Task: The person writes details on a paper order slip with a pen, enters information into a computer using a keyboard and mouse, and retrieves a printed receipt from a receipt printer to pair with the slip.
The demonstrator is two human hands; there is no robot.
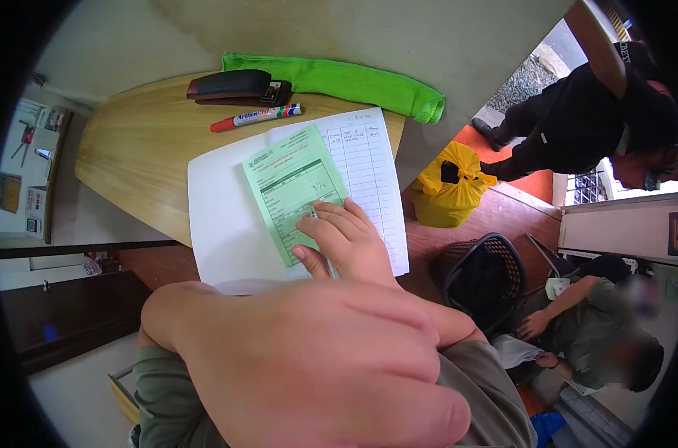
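On the pale wooden tabletop (137,145), a green printed slip (286,179) lay at a slant over white papers (223,213), its edge covering part of a page ruled into a grid (378,190). The right hand (350,243) rested on the lower part of the slip, its fingers bent and pinching a slim pen (314,214) whose shaft showed only in short stretches between them. Some handwriting stood on the slip just above those fingers, and a few written entries filled the upper rows of the grid. The left hand (316,358) was raised close to the camera, large and slightly blurred, its back turned to the view and its fingers curled; the palm was hidden, so I could not tell whether they held anything. That hand and its wrist blocked much of the right forearm and the person's lap. Beyond the upper edge of the papers lay a marker (257,117) with a red cap, and just behind it a dark stapler (238,87). A bright green cloth (339,81) stretched along the tabletop's far edge, by the wall. To the right, on the floor, sat a knotted yellow bag (451,198) and, nearer, a dark slatted basket (509,261). A person in dark clothes (578,104) stood past the bag, and another in a grey-green shirt (596,328) sat beside the basket.
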